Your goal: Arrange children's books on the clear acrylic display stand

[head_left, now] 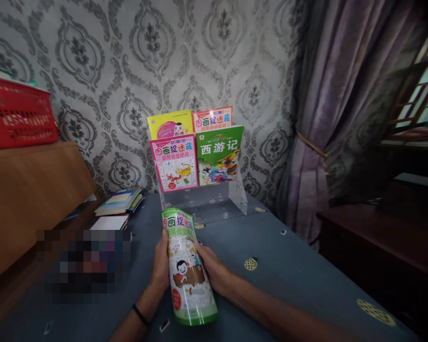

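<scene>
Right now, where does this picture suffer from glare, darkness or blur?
Head view: shine streaks the bent green-bordered picture book; head view: the dark reddish-brown furniture at right sinks into shadow; head view: the window looks soft; head view: mosaic blocks cover a patch at left.

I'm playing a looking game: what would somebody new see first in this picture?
Probably the green-edged book, low in the middle, curved between the left hand and the right hand. Next, perhaps, the four bright books beyond it, in two rows on a clear rack. Then maybe the red basket, at the far left.
</scene>
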Tool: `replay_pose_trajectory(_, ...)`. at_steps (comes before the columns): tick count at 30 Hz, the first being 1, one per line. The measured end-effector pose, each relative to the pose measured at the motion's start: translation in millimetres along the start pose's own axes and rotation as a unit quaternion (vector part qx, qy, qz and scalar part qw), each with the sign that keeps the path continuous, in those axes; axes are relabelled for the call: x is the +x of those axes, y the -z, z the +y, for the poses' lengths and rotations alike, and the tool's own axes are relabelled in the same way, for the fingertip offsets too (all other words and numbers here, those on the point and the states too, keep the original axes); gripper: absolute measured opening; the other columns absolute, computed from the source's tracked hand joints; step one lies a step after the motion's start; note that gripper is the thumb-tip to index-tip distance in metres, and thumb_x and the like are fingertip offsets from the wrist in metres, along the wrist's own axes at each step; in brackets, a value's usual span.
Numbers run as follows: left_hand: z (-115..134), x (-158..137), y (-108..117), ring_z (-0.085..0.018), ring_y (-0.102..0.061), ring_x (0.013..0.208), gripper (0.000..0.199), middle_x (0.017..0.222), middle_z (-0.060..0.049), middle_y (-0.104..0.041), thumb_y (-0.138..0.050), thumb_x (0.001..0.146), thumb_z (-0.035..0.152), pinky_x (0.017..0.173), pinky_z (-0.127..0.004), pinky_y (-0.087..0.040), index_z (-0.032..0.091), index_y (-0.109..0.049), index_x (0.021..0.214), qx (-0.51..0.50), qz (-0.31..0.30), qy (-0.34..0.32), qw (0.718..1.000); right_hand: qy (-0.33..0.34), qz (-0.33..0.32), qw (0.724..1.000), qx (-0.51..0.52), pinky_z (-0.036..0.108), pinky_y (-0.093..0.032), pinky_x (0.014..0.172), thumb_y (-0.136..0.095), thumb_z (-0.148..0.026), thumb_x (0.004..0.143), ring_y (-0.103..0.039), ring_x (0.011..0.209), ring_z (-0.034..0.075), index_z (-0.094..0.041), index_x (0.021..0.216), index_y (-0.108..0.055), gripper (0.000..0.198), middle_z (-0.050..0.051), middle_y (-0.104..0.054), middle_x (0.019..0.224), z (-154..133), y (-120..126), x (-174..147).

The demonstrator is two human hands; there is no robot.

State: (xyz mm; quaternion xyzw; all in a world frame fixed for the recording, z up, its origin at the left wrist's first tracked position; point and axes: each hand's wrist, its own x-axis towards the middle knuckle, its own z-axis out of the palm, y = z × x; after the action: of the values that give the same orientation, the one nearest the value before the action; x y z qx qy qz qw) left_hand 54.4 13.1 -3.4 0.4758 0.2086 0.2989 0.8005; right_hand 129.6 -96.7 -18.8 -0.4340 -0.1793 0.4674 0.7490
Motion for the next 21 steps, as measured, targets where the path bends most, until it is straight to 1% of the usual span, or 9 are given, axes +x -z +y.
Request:
replay_pose_trajectory(4, -3.8, 2.0, -1.2, -0.023, -0.072, 0.073, 0.065, 0.083, -0.009, -0.076, -0.084, 0.060, 0.066, 0.076, -0.036, -0.059, 0.011, -0.071, 0.091, -0.020, -0.004, -0.012, 1.000, -0.014, 0.005, 1.000, 0.020, 0.039, -0.057, 0.089, -0.082, -0.062, 0.069, -0.075, 0.091, 0.027, -0.012, 0.088, -0.071, 0.055, 0.012, -0.078, 0.086, -3.0, 7.6, 3.1)
replay_pose_trajectory(8, -6.9, 2.8, 1.5, -0.029, -0.073, 0.085, 0.061, 0.087, -0.010, -0.076, -0.089, 0.057, 0.059, 0.081, -0.039, -0.058, 0.013, -0.072, 0.093, -0.039, 0.010, 0.027, 0.999, -0.017, 0.024, 0.999, 0.020, 0.042, -0.058, 0.089, -0.085, -0.064, 0.063, -0.074, 0.094, 0.030, -0.014, 0.084, -0.072, 0.056, 0.012, -0.079, 0.086, -5.4, 16.6, 4.6)
replay_pose_trajectory(10, -8.1, 4.2, 4.2, -0.030, -0.074, 0.088, 0.061, 0.089, -0.010, -0.077, -0.090, 0.055, 0.057, 0.083, -0.039, -0.058, 0.014, -0.072, 0.094, -0.046, 0.027, 0.037, 0.998, -0.017, 0.032, 0.999, 0.019, 0.043, -0.058, 0.091, -0.086, -0.063, 0.063, -0.074, 0.096, 0.031, -0.015, 0.084, -0.072, 0.055, 0.011, -0.079, 0.086, -6.5, 20.9, 6.3)
replay_pose_trajectory(13, -9.5, 5.8, 5.8, -0.030, -0.074, 0.090, 0.058, 0.090, -0.010, -0.078, -0.090, 0.057, 0.055, 0.084, -0.039, -0.058, 0.014, -0.072, 0.095, -0.060, 0.038, 0.048, 0.996, -0.035, 0.017, 0.999, 0.017, 0.045, -0.056, 0.095, -0.085, -0.058, 0.067, -0.073, 0.101, 0.033, -0.014, 0.090, -0.073, 0.051, 0.013, -0.079, 0.091, -9.7, 27.4, 8.1)
replay_pose_trajectory(16, -9.1, 7.4, 4.6, -0.030, -0.074, 0.089, 0.058, 0.086, -0.011, -0.077, -0.092, 0.054, 0.052, 0.085, -0.040, -0.058, 0.013, -0.072, 0.092, -0.075, 0.033, 0.043, 0.996, -0.069, 0.010, 0.998, 0.004, 0.048, -0.055, 0.097, -0.086, -0.054, 0.068, -0.072, 0.105, 0.035, -0.013, 0.094, -0.074, 0.051, 0.016, -0.079, 0.099, -15.4, 36.0, 10.6)
replay_pose_trajectory(19, -6.6, 12.0, 6.3, -0.031, -0.074, 0.092, 0.060, 0.089, -0.012, -0.078, -0.093, 0.053, 0.051, 0.089, -0.042, -0.056, 0.013, -0.070, 0.094, -0.101, 0.021, 0.034, 0.994, -0.105, 0.048, 0.993, -0.015, 0.050, -0.057, 0.096, -0.088, -0.053, 0.065, -0.071, 0.108, 0.036, -0.015, 0.101, -0.074, 0.054, 0.016, -0.078, 0.107, -20.9, 46.7, 19.3)
replay_pose_trajectory(21, -5.1, 14.4, 8.9, -0.031, -0.073, 0.094, 0.060, 0.091, -0.011, -0.078, -0.092, 0.055, 0.053, 0.090, -0.042, -0.056, 0.014, -0.069, 0.095, -0.107, 0.025, 0.024, 0.994, -0.122, 0.071, 0.989, -0.034, 0.050, -0.058, 0.096, -0.090, -0.049, 0.063, -0.071, 0.108, 0.037, -0.017, 0.107, -0.073, 0.058, 0.015, -0.077, 0.111, -22.9, 53.2, 25.8)
